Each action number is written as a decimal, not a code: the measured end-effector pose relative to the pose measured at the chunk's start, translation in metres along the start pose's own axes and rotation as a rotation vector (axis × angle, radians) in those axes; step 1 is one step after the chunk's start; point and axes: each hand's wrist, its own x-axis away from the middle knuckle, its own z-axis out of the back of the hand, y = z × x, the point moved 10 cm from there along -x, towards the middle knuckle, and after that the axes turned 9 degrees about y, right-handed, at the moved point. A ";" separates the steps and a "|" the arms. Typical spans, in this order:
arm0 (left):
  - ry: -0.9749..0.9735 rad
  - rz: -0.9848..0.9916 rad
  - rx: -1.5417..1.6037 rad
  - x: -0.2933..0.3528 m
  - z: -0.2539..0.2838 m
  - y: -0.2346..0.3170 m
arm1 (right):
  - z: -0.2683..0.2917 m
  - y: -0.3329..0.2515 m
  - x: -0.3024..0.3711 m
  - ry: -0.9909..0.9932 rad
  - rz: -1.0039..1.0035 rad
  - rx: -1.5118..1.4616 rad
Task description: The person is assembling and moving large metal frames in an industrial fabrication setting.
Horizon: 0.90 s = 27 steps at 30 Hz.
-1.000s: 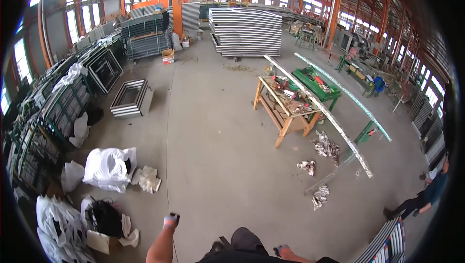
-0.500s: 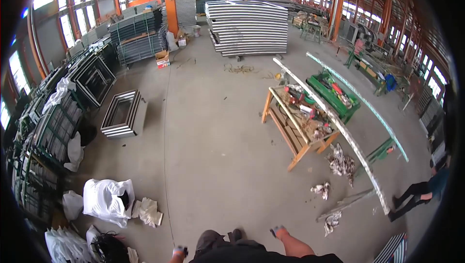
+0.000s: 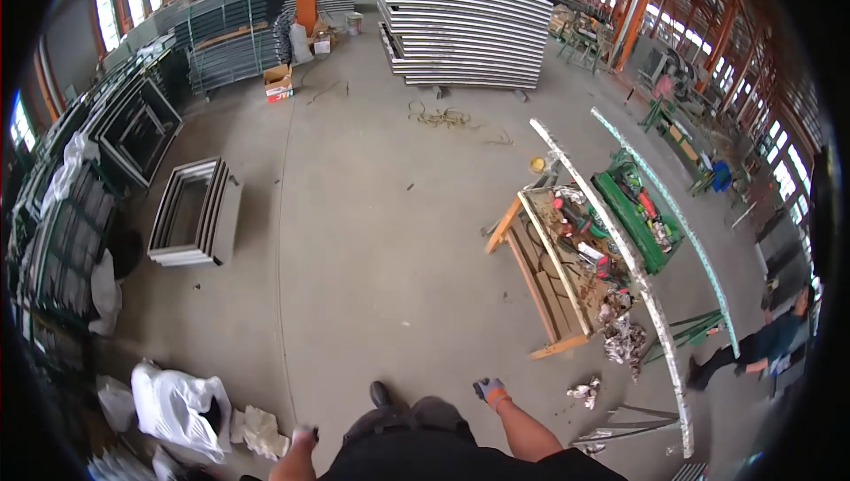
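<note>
My right hand (image 3: 488, 390), in a grey glove with an orange cuff, hangs in front of my body on the right. Its fingers are loosely bent and a little apart, and I see nothing held in them. My left hand (image 3: 305, 438), also gloved, is low on the left, small and partly turned away, so its fingers cannot be made out. Neither hand touches anything I can see. Pale crumpled sheeting (image 3: 263, 432) on the floor is nearest to the left hand. A wooden workbench (image 3: 558, 345) with tools and scraps on it stands ahead of the right hand.
A long white-wrapped bar (image 3: 634, 264) and a teal bar (image 3: 680, 209) run along the right, past a green tool tray (image 3: 624, 215). Stacked frames (image 3: 212, 215) lie on the left, near a white bag (image 3: 177, 406). A metal profile stack (image 3: 465, 29) stands far ahead. Another person (image 3: 761, 344) is at right.
My view has shifted forward and tilted down, so the workbench and bars look closer. Both arms reach further into view, and a boot now shows at left. The other person has changed stance.
</note>
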 end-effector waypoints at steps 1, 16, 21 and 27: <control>0.179 -0.476 -0.593 -0.019 -0.001 0.104 | 0.007 -0.012 0.011 -0.014 -0.284 -0.229; 0.038 -0.465 0.308 -0.089 -0.079 0.688 | 0.031 -0.039 -0.270 -0.257 -0.767 -0.367; -0.173 -0.746 -1.226 -0.145 -0.111 0.545 | 0.153 -0.186 -0.628 0.199 -0.460 -0.740; -0.082 0.233 -0.379 -0.198 -0.077 0.580 | 0.191 -0.306 -0.868 0.195 -0.261 -0.689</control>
